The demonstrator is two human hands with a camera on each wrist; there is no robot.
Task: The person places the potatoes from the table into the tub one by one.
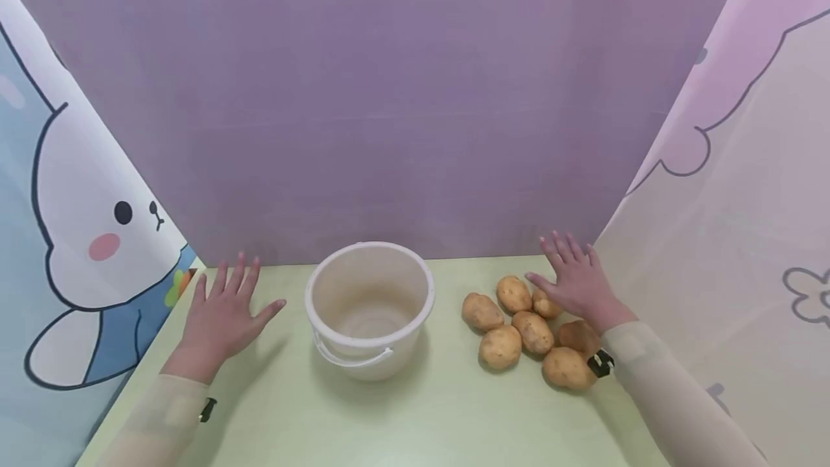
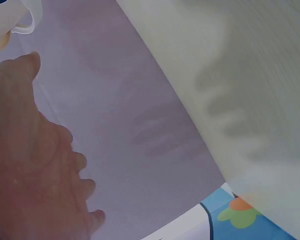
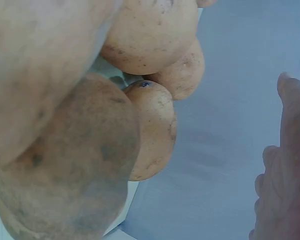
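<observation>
My left hand (image 1: 222,319) hovers with spread, straight fingers to the left of a white bucket (image 1: 371,359), holding nothing. The bucket stands upright on the table, its inside bare and its handle (image 1: 353,361) hanging at the front. On the right, several brown potatoes (image 1: 533,331) lie in a loose cluster. My right hand (image 1: 580,283) is held over the far right side of the cluster, fingers spread and nothing in its grasp; it partly hides one potato (image 1: 546,304). In the right wrist view, large potatoes (image 3: 70,160) fill the left side, apart from the right hand (image 3: 290,170).
The pale green table (image 1: 415,424) ends at a purple cloth backdrop (image 1: 415,128). Printed cloth panels close in both sides, with a cartoon animal (image 1: 97,236) on the left and a flower (image 1: 810,294) on the right. Each sleeve carries a small black clip (image 1: 207,409).
</observation>
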